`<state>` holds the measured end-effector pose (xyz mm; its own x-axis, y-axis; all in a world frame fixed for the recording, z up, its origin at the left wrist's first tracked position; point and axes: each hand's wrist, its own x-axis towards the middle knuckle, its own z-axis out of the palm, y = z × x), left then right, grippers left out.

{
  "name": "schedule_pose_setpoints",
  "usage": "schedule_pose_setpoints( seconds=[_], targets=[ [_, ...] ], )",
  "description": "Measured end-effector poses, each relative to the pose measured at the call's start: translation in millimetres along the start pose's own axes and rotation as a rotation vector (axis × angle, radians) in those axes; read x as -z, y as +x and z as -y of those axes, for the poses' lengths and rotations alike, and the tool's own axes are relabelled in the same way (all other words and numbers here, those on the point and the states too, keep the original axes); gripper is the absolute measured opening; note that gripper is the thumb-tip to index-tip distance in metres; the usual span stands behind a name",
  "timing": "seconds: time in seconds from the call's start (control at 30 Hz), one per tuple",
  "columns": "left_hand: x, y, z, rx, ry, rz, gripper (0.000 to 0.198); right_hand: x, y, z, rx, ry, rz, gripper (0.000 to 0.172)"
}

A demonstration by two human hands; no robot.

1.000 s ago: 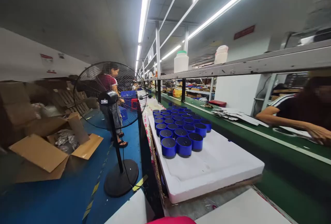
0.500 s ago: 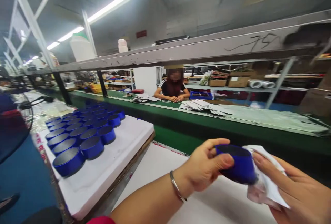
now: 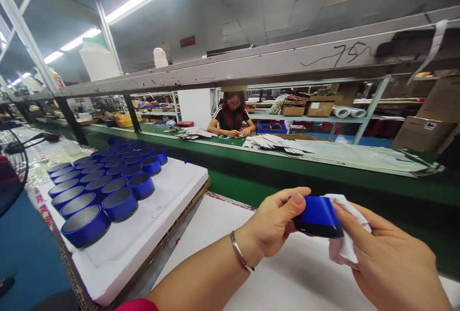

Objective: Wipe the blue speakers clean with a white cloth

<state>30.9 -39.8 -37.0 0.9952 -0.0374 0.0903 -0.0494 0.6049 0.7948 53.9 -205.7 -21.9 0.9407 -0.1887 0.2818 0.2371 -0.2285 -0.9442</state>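
My left hand [image 3: 275, 220] grips the left end of a blue round shell [image 3: 316, 215], thumb on its side. The shell is tilted so its blue side and dark lower band with a small white mark face me. My right hand [image 3: 391, 248] is closed on a crumpled white cloth [image 3: 350, 210], which it presses against the shell's right end. Both hands are above a white sheet [image 3: 201, 234] on the bench. To the left, a white foam board [image 3: 143, 234] carries rows of similar blue round shells [image 3: 86, 224], open side up.
A green conveyor belt [image 3: 237, 191] runs beyond the bench. Across it a person [image 3: 233, 114] sits by piles of white paper pieces [image 3: 273, 143]. An overhead shelf [image 3: 230, 74] spans the view and holds white bottles. A black fan [image 3: 17, 167] stands at far left.
The shell has been turned in my hands: its dark opening faced up before, and its side faces me now. The view has shifted slightly right.
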Motion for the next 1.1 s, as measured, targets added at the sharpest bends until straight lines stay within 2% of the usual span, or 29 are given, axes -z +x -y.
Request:
schedule_pose_setpoints(
  seconds=[0.1, 0.17, 0.27, 0.37, 0.43, 0.53, 0.63, 0.73, 0.8, 0.87, 0.9, 0.97, 1.03, 1.1],
  targets=[
    [0.6, 6, -2, 0.079, -0.09, 0.002, 0.081, -12, 3, 10, -0.319, 0.293, -0.016, 0.076],
    [1.5, 10, -5, 0.179, -0.182, -0.011, 0.068, -16, 2, 17, -0.408, 0.403, -0.03, 0.077],
    [1.6, 13, -13, 0.284, -0.288, -0.053, 0.067, -11, 3, 19, -0.381, 0.416, -0.038, 0.073],
    [-0.5, 11, -19, 0.344, -0.324, -0.091, 0.072, 4, 4, 6, -0.284, 0.309, -0.097, 0.082],
    [-2.8, 10, -17, 0.368, -0.317, -0.098, 0.073, 9, 1, -6, -0.11, 0.151, -0.152, 0.08],
    [-6.9, 7, -6, 0.358, -0.238, -0.126, 0.065, 7, -9, -14, 0.353, -0.094, -0.195, 0.049],
    [-10.4, 5, 7, 0.275, -0.248, -0.126, 0.053, -3, -19, -11, 0.808, -0.211, -0.169, 0.021],
    [-9.5, 6, 4, 0.268, -0.331, -0.093, 0.052, -8, -16, -10, 1.108, -0.192, 0.015, 0.023],
    [-6.0, 9, -7, 0.278, -0.376, -0.128, 0.055, -6, -5, -15, 1.194, -0.158, 0.166, 0.026],
    [-2.0, 10, -22, 0.288, -0.409, -0.161, 0.062, -1, 9, -23, 1.16, -0.167, 0.208, 0.024],
    [-0.3, 10, -29, 0.293, -0.431, -0.153, 0.067, 1, 14, -28, 1.085, -0.18, 0.197, 0.021],
    [2.0, 8, -41, 0.325, -0.473, -0.082, 0.074, 6, 21, -34, 0.851, -0.207, 0.147, 0.017],
    [3.8, 6, -47, 0.364, -0.51, 0.021, 0.074, 9, 23, -37, 0.584, -0.209, 0.069, 0.029],
    [6.7, 5, -46, 0.377, -0.503, 0.107, 0.065, 10, 21, -37, 0.422, -0.216, 0.053, 0.041]
  ],
)
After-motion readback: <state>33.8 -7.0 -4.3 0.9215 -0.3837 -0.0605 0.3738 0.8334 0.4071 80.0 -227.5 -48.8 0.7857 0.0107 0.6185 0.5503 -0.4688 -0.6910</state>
